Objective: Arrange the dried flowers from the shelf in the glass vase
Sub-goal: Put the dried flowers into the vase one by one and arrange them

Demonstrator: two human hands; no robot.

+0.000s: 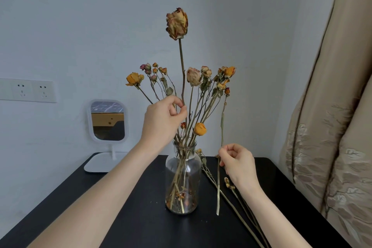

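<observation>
A clear glass vase (182, 179) stands on the black table (124, 219), holding several dried roses in orange, pink and beige. My left hand (163, 121) pinches the stem of the tallest dried rose (177, 23), whose stem runs down into the vase neck. My right hand (237, 162), to the right of the vase, pinches a thin upright stem (219, 183) with a small bud (227, 90) on top; its lower end hangs just above the table. More loose dried stems (237, 207) lie on the table under my right wrist.
A small white standing mirror (107, 120) sits at the table's back left corner. Wall sockets (28, 90) are on the left wall. A beige embroidered curtain (332, 147) hangs close along the table's right edge.
</observation>
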